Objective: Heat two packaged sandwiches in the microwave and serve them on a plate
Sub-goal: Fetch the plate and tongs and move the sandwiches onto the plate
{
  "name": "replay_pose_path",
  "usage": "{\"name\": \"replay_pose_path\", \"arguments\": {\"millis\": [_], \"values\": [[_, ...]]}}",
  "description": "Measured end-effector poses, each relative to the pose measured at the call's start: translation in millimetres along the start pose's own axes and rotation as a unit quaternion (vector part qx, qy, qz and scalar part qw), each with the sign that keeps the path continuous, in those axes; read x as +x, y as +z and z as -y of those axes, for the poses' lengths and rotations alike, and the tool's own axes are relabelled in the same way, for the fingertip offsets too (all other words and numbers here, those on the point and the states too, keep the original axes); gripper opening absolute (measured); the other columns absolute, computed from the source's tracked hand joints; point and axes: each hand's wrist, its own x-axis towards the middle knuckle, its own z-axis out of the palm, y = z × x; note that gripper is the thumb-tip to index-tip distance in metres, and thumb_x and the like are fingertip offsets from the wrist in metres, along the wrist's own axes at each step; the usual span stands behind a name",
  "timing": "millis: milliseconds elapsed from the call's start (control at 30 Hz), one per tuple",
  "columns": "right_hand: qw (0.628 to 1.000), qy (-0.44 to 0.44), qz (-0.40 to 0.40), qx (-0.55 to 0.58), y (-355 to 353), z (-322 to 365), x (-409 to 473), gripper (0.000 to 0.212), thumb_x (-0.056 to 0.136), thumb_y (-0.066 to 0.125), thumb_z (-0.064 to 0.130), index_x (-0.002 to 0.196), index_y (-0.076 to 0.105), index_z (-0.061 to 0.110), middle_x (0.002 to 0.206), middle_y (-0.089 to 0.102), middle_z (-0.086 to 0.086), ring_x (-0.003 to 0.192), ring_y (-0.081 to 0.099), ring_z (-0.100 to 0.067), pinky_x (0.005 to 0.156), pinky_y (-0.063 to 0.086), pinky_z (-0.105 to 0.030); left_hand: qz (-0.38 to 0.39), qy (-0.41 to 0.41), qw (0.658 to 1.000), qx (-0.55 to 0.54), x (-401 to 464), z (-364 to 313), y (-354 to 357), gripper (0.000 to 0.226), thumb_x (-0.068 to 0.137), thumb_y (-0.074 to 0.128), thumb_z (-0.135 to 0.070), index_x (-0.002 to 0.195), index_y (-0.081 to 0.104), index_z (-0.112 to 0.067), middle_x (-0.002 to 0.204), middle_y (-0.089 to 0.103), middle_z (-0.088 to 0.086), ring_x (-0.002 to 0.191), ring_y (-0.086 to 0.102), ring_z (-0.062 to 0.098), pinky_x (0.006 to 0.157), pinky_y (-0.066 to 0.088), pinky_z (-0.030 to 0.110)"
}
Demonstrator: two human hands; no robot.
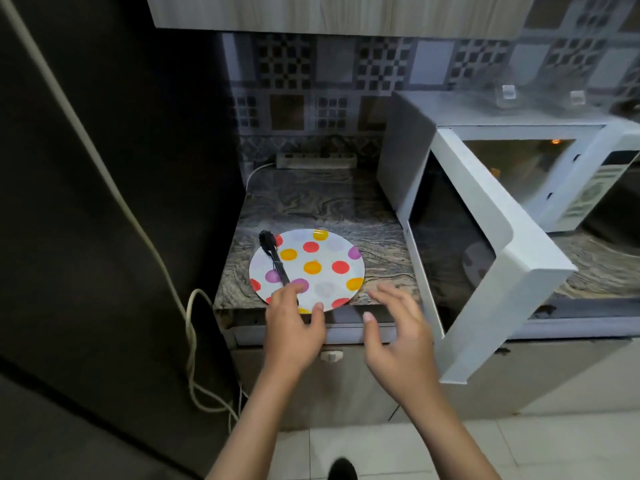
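Just at the counter's front edge, the left hand (294,327) is held with relaxed fingers over the near rim of the polka-dot plate (322,268), gripping nothing, while the right hand (398,334) is spread in the air beside it, apart from the plate. Black tongs (273,258) are laid on the plate's left side, long axis running from the near rim to the far-left rim, tips pointed away. To the right, the white microwave (519,161) is seen with its door (485,258) swung wide; no sandwiches can be made out.

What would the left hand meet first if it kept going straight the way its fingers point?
Probably the tongs lying on the spotted plate: the left hand points up over the plate's near rim toward their handle end. Depth is unclear.
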Motion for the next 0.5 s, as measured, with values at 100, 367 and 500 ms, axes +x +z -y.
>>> {"name": "replay_pose_path", "arguments": {"millis": [100,367,500], "values": [[0.996,0.079,0.040,-0.004,23,-23,15,0.029,0.083,0.065,0.006,0.112,0.065,0.010,0.116,0.057,0.000,0.114,0.051,-0.008,0.098,0.034,-0.011,-0.021,-0.073,0.997,0.020,21,11,-3,0.041,0.085,0.064,-0.024,0.122,0.052,-0.010,0.120,0.051,0.011,0.112,0.049,0.027,0.093,0.040,0.034],[0.961,0.225,0.148,-0.063,69,-66,63,0.050,0.085,0.064,0.017,0.131,0.049,0.007,0.127,0.046,-0.012,0.122,0.044,-0.027,0.091,0.031,-0.021,0.001,-0.214,0.972,0.100,80,43,4,0.074,0.083,0.061,-0.048,0.135,0.033,-0.004,0.134,0.040,0.021,0.125,0.040,0.038,0.099,0.039,0.043],[0.941,0.262,0.174,-0.124,85,-82,76,0.059,0.083,0.063,0.025,0.135,0.040,0.007,0.127,0.045,-0.017,0.124,0.040,-0.035,0.101,0.032,-0.036,-0.003,-0.256,0.960,0.111,105,54,14,0.076,0.081,0.061,-0.053,0.129,0.036,0.001,0.131,0.044,0.025,0.124,0.041,0.040,0.098,0.040,0.045]]}}
